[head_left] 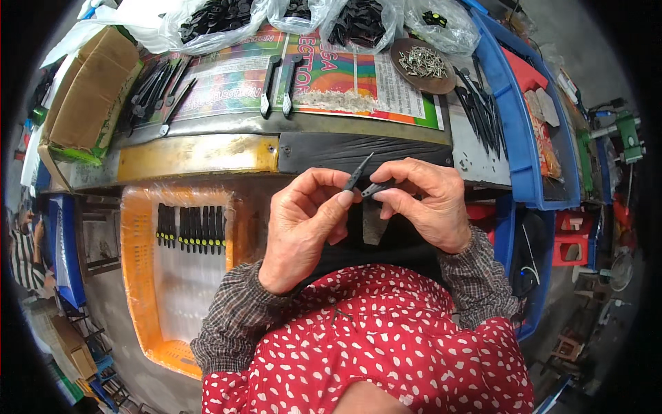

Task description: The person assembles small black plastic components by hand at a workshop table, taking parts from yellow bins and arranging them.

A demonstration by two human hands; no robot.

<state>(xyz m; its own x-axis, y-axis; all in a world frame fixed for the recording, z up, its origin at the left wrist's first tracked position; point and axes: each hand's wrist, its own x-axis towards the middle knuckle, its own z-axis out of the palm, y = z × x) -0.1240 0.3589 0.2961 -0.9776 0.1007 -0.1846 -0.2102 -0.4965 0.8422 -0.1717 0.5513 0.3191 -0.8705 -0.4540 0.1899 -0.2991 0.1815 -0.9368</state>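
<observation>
My left hand pinches a slim dark piece with a pointed tip between thumb and fingers. Close beside it, my right hand grips a small black part, mostly covered by the fingers. The two pieces nearly meet in front of my body; whether they touch I cannot tell. Beyond my hands, on the paper-covered bench, lie a black handle with a silver end and a similar black handle. A round brown dish holds many small silver metal pins.
An orange basket, lined with plastic, holds rows of black tools with yellow-green dots. Bags of black parts line the bench's far side. Loose black pieces lie left, more right. A cardboard box and blue crate flank them.
</observation>
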